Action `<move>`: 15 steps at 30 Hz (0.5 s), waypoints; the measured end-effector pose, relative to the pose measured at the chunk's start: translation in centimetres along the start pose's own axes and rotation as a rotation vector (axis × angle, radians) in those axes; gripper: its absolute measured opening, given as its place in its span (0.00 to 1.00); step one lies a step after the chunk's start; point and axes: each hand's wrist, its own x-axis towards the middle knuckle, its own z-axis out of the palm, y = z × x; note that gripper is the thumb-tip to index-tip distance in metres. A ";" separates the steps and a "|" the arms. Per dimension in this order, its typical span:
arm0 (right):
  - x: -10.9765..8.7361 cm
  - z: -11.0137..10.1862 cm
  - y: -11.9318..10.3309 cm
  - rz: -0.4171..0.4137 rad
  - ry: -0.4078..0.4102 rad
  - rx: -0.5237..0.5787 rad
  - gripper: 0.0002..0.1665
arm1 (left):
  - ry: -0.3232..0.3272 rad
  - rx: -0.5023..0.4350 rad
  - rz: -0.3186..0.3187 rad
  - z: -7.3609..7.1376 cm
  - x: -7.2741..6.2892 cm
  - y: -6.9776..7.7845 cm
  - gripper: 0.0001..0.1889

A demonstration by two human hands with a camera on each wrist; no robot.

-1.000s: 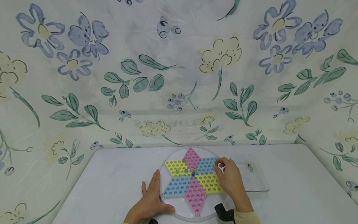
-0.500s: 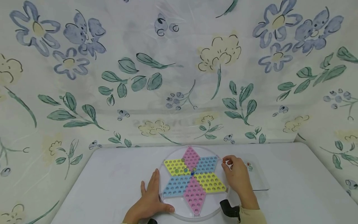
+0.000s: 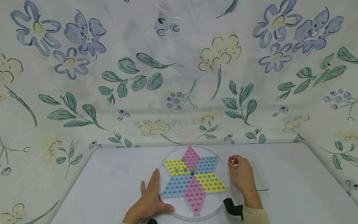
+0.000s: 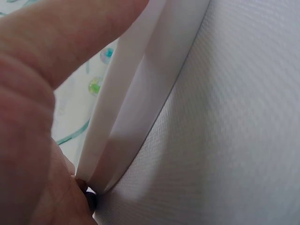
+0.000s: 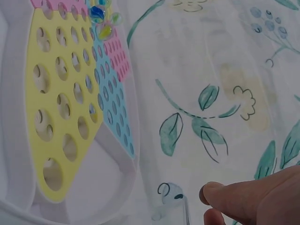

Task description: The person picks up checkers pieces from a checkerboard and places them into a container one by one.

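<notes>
White plastic forms the round game board (image 3: 215, 202) in the head view, its pink, yellow and blue star set on the table (image 3: 112, 174), with the far rim close to the table's back edge. The left hand (image 3: 151, 197) lies along the board's left edge, fingers straight and thumb on the near rim; a broad stretch of tabletop runs leftward beyond it. A blue marble (image 3: 192, 174) sits at the star's centre. The right hand (image 3: 243, 175), just outside the right rim, pinches a small red thing (image 3: 230, 161), too tiny to name, and partly covers the clear tray (image 3: 260, 174).

From the left wrist, the hand meets the rim's raised wall, marbles beyond.

From the right wrist, the fingertips are close together, well apart from the board's edge; whatever they hold is hidden.
</notes>
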 end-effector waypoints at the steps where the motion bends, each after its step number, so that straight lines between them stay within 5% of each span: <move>1: 0.0 0.0 0.1 0.005 0.006 0.001 0.14 | 0.000 0.001 0.002 0.0 0.0 0.0 0.81; 15: 0.3 -0.2 1.1 -0.029 0.061 0.010 0.13 | -0.003 -0.008 0.001 0.0 0.1 -0.1 0.82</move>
